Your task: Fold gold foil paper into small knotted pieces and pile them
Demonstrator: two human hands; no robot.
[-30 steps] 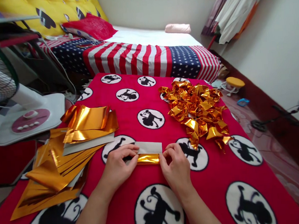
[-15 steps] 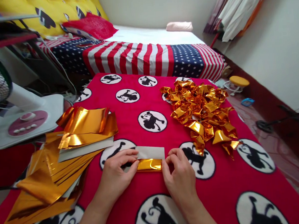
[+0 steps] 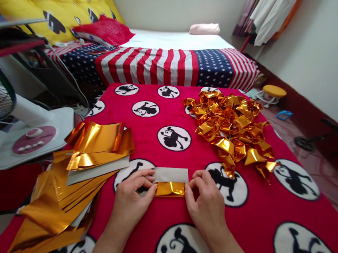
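A sheet of gold foil paper (image 3: 170, 188) lies on the red cloth with its near part folded over, gold side up. Its grey-white back (image 3: 172, 174) shows along the far part. My left hand (image 3: 134, 191) pinches the left end of the fold between thumb and fingers. At the right end, my right hand (image 3: 204, 195) pinches the same fold with thumb and forefinger, the other fingers curled. Left of my hands is a fanned stack of gold foil sheets (image 3: 101, 136). Folded gold foil pieces (image 3: 232, 126) are heaped at the far right.
The red cloth (image 3: 152, 230) with black monkey prints covers the surface under my hands. A fan base (image 3: 60, 121) stands at the left edge. Beyond is a bed with a striped, starred cover (image 3: 154, 66). A yellow stool (image 3: 274, 90) stands on the floor at right.
The view has shifted slightly, so everything sits a little further right and lower. Both hands keep their hold on the folded foil paper, which looks the same.
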